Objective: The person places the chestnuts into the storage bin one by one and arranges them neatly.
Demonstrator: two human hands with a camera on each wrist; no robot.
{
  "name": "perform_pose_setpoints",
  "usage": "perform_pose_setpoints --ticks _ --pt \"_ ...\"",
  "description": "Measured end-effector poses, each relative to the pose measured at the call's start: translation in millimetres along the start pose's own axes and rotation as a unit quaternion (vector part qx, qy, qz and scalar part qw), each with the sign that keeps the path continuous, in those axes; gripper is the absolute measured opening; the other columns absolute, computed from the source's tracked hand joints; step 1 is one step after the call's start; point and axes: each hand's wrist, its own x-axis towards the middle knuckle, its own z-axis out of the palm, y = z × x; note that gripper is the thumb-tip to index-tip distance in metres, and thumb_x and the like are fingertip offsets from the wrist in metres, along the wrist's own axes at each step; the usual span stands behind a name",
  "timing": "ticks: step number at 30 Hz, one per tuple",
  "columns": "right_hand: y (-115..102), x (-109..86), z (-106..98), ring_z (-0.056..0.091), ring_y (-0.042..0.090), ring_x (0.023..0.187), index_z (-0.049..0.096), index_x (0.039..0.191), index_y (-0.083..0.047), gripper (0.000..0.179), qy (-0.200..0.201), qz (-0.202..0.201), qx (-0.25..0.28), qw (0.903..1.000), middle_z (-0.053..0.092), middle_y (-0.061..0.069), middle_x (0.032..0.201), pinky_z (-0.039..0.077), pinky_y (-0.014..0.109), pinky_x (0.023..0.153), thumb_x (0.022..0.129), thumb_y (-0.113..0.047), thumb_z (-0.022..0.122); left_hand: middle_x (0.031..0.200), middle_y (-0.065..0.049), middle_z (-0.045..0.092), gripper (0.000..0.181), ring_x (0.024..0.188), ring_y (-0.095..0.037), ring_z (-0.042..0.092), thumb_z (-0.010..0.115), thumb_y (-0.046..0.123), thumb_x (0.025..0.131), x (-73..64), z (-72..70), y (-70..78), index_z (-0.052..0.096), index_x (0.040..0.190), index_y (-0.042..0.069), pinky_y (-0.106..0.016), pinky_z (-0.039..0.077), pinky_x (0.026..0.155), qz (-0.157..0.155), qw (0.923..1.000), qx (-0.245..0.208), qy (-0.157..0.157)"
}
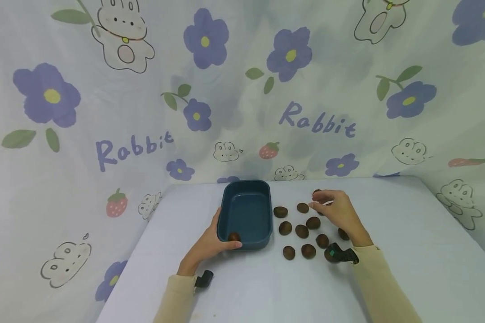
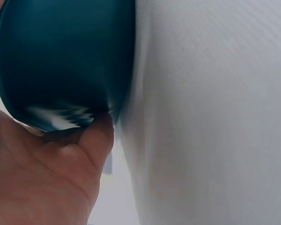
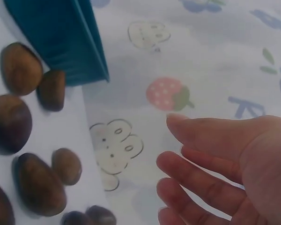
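Observation:
My left hand point(image 1: 210, 242) grips the near left corner of a dark teal plastic box point(image 1: 248, 183), with the thumb along its near rim. One brown chestnut point(image 1: 234, 237) lies inside the box at that corner. In the left wrist view the fingers point(image 2: 98, 140) press against the box wall point(image 2: 65, 51). My right hand point(image 1: 339, 213) hovers over the far part of the chestnuts, its thumb and fingers apart with nothing between them. In the right wrist view that hand point(image 3: 225, 173) hangs over several chestnuts point(image 3: 40, 185). A chestnut point(image 1: 317, 192) at the back is partly hidden by its fingers.
Several chestnuts point(image 1: 302, 231) lie scattered on the white table point(image 1: 258, 287) right of the box. Another chestnut point(image 1: 330, 253) is partly covered by the right wrist camera point(image 1: 343, 254). A printed cloth point(image 1: 242, 112) hangs behind the table.

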Motion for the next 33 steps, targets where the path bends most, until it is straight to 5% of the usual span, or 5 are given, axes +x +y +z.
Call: perform_pose_setpoints --ticks 12,33 --pt "28.3 -1.8 -4.1 0.070 0.031 0.105 0.074 0.119 0.000 0.037 -0.023 0.040 -0.027 0.9986 0.077 0.016 0.114 0.055 0.042 0.087 0.092 -0.023 0.079 0.175 -0.012 0.013 0.135 0.157 -0.041 0.026 0.093 0.041 0.074 -0.4 2.0 1.5 -0.003 0.167 0.025 -0.069 0.028 0.121 0.011 0.9999 0.004 0.000" --pt "50.6 -0.2 8.5 0.064 0.021 0.094 0.073 0.119 0.002 0.041 -0.099 0.072 -0.018 0.9923 0.075 0.014 0.107 0.050 0.033 0.081 0.086 -0.021 0.082 0.175 -0.013 0.011 0.134 0.157 -0.043 0.027 0.092 0.038 0.076 -1.6 0.5 -1.5 -0.005 0.167 0.024 -0.070 0.029 0.120 0.008 1.0000 0.003 -0.001"
